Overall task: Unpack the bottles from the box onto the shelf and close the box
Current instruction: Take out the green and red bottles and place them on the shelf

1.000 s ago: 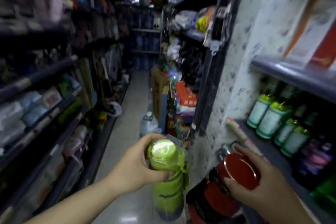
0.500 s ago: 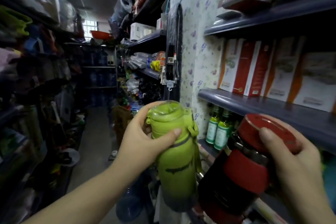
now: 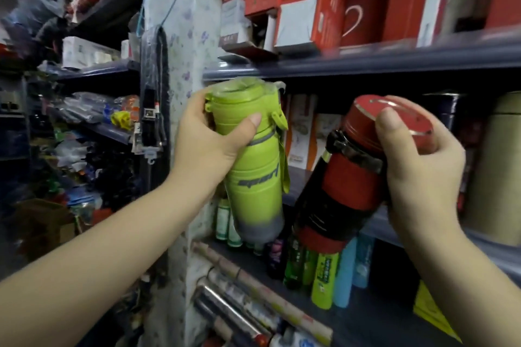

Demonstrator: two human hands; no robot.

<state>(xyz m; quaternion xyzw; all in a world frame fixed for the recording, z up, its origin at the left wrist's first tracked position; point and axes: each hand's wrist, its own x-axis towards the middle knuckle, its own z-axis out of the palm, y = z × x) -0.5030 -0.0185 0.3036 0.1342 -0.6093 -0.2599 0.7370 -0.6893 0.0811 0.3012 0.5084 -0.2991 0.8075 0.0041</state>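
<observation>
Partly, hands [image 3: 208,135] hide green bottle [image 3: 253,175], red flask [image 3: 346,177].

Illumination is dim and uneven; the left hand [image 3: 207,138] and right hand [image 3: 420,166] are the brightest areas, evenly lit with soft shadows; the left aisle [image 3: 56,149] falls into deep shadow; motion blur smears the shelf edge [image 3: 366,60] and the boxes [image 3: 310,5] above it; wide-angle distortion bends verticals at the frame borders; a faint highlight marks the red lid [image 3: 394,110].
</observation>
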